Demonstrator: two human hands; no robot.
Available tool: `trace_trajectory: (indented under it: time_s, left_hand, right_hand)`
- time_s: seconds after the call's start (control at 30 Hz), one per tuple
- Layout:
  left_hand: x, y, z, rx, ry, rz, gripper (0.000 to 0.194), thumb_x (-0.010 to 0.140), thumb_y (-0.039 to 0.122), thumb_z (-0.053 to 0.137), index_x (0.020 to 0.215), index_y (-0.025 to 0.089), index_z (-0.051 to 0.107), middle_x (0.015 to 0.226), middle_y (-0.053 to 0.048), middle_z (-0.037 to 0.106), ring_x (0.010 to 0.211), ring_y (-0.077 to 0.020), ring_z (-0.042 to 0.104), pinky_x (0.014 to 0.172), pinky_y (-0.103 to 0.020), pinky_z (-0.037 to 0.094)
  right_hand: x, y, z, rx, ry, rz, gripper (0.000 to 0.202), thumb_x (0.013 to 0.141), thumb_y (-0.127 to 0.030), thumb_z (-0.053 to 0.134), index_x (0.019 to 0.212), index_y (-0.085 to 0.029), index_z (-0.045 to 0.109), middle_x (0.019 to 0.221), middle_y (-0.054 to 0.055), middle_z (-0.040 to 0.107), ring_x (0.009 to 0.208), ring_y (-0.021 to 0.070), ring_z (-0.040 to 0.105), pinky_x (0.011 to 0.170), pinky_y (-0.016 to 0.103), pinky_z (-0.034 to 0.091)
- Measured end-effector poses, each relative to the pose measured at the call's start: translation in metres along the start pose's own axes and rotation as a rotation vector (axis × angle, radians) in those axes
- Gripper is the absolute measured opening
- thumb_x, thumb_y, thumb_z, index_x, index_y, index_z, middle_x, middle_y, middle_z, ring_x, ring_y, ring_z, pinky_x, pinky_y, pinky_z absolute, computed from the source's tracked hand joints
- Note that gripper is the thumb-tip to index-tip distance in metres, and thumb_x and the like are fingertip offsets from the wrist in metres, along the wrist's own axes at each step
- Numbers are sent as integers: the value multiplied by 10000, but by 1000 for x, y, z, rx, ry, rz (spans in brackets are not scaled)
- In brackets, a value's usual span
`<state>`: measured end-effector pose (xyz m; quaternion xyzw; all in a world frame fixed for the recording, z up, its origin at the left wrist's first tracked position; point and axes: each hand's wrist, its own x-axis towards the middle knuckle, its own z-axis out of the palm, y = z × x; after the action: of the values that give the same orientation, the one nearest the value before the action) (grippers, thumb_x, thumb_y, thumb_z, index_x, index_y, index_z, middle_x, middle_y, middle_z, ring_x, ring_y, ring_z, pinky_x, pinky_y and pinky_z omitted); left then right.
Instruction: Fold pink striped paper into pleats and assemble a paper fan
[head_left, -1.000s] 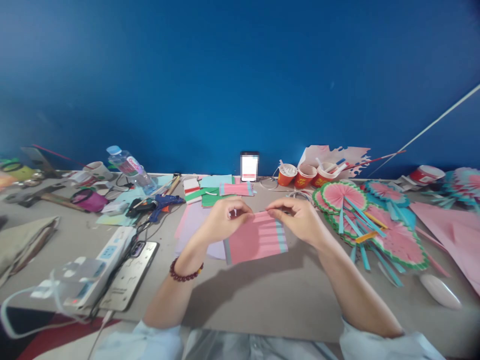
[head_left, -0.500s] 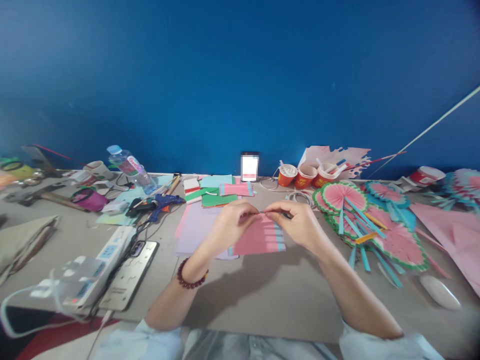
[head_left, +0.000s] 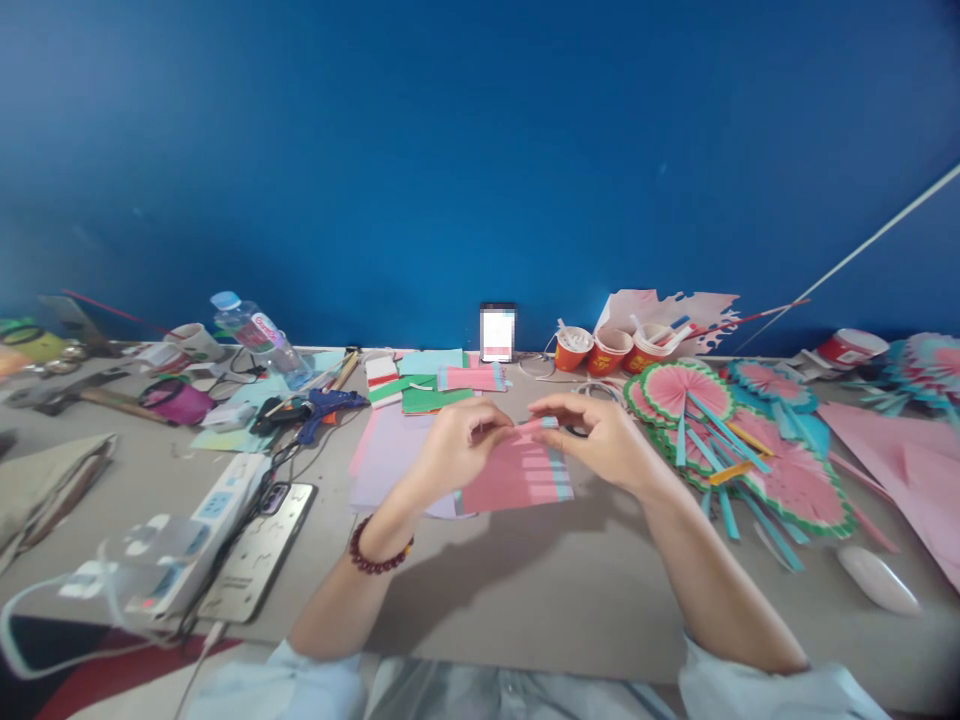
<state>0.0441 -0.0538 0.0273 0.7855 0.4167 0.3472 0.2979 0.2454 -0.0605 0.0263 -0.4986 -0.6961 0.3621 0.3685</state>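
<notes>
Pink paper (head_left: 517,478) with light-blue strips along its side edges hangs between my two hands, its far edge folded up. My left hand (head_left: 461,445), with a beaded bracelet on the wrist, pinches that edge near the middle. On the right of the same edge, my right hand (head_left: 600,440) grips the paper, its thumb below and forefinger above. Part of the fold is hidden by my fingers. Lilac paper (head_left: 397,455) lies on the table beneath and left of my left hand.
Behind the hands are green paper pieces (head_left: 435,400), a phone (head_left: 498,333) and red paper cups (head_left: 610,350). Pleated watermelon fans (head_left: 795,475) spread right. A bottle (head_left: 262,335), glue gun (head_left: 326,410), power strip (head_left: 225,500) and another phone (head_left: 259,555) sit left.
My right forefinger has lifted a little away from the thumb, showing more of the folded edge. The left hand keeps its pinch, almost unmoved.
</notes>
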Motion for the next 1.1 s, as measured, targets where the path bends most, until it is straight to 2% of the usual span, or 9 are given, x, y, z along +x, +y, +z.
trace_trajectory:
  time_s: [0.3,0.5,0.63,1.1]
  left_hand:
    - [1,1,-4,-4,3,-25,219,852,279,548,698,153,640,707,-38,626,636,-122,538,552,-216,394]
    - [1,0,-4,-30,-7,-32,204,847,273,552,714,157,653,721,-39,636,653,-125,552,565,-214,409]
    - [0,0,-5,-25,-14,-23,160,844,245,552,790,181,689,729,-28,640,645,-117,548,558,-210,406]
    - [-2,8,-6,-13,31,-22,149,831,207,547,748,173,666,763,-29,670,688,-124,588,580,-211,439]
  right_hand:
    - [2,11,-1,139,42,-12,211,755,-306,640,940,-212,679,924,50,713,857,193,663,787,325,523]
    - [3,10,0,165,73,8,192,736,-345,667,863,-205,699,845,45,718,782,186,660,730,311,524]
    - [4,9,1,172,57,24,205,739,-364,668,858,-202,706,828,44,718,749,180,654,694,302,521]
    - [2,4,-2,127,35,-36,179,803,-336,605,908,-217,689,933,47,708,872,184,651,794,313,519]
